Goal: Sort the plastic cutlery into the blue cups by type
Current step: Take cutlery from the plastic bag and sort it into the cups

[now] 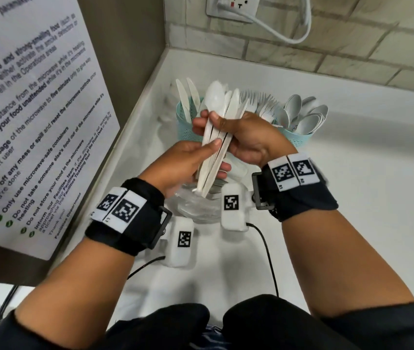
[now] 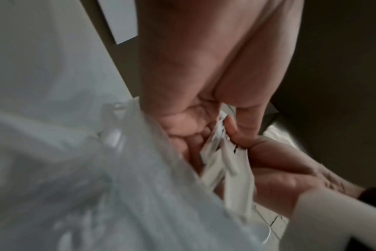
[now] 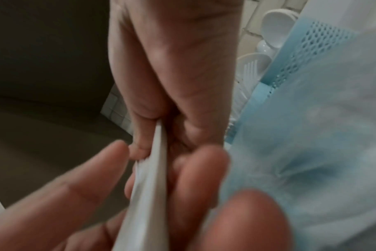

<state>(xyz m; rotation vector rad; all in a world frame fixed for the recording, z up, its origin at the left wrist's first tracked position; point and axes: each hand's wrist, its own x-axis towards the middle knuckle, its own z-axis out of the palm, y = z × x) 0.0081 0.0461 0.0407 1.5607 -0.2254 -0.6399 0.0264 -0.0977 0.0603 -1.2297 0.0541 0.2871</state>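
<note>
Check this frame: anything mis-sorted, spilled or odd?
One mix: the bundle gripped by both the left hand and the right hand holds a spoon among knives. The cups look sorted; nothing visibly spilled.

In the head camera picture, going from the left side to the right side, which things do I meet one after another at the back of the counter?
Notice sign → blue cup with knives → bundle of cutlery held in both hands → forks → blue cup with spoons.

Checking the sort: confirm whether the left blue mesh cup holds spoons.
No: the left blue mesh cup holds white plastic knives.
</note>
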